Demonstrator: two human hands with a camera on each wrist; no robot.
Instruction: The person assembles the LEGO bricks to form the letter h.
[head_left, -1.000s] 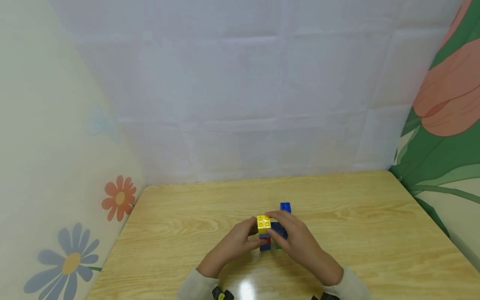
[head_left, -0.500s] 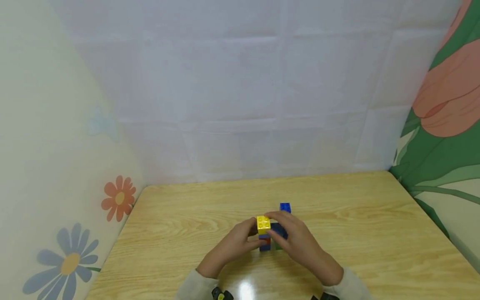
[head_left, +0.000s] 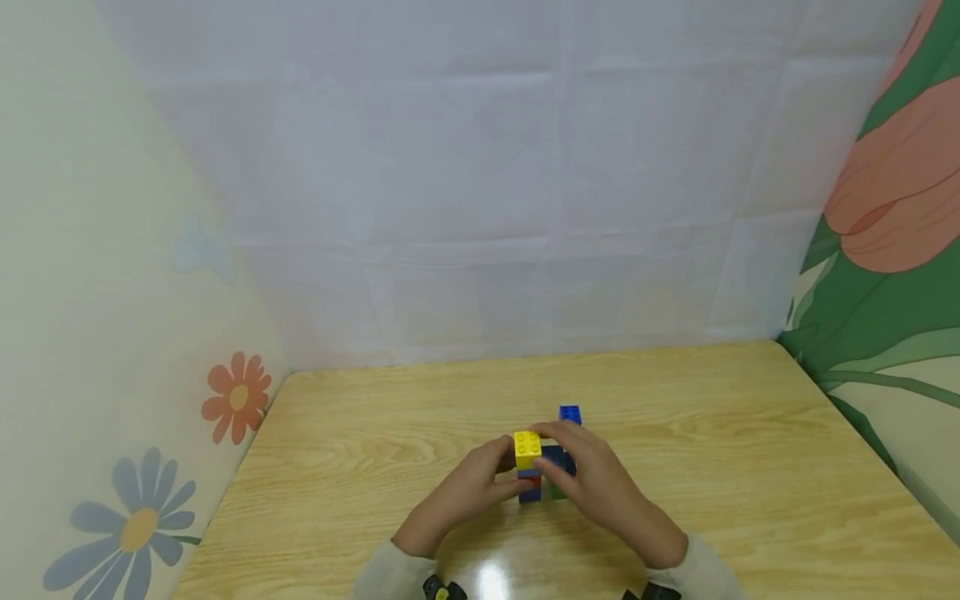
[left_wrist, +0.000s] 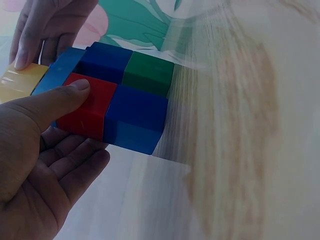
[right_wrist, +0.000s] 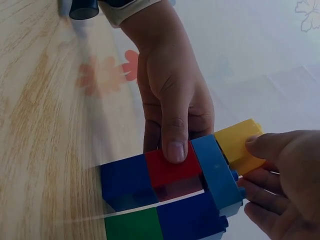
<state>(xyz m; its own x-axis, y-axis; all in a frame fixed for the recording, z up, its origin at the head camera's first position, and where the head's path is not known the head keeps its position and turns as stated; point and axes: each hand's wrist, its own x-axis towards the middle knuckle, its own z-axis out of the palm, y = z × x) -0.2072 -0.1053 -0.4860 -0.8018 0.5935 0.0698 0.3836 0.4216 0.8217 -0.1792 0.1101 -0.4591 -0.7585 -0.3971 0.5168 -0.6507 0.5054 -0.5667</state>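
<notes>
Toy building bricks are joined into two side-by-side stacks on the table. One has a blue brick under a red brick; the other has a green brick under a blue brick. A lighter blue brick spans both tops and carries a yellow brick. My left hand grips the red brick, thumb on its near face, fingers behind. Around the yellow brick, my right hand pinches with thumb and fingers. In the head view that hand partly hides the second stack.
One more blue brick shows just beyond the right hand; whether it joins the stacks cannot be told. The wooden table meets a white cloth backdrop at its far edge. Patterned panels stand at the sides.
</notes>
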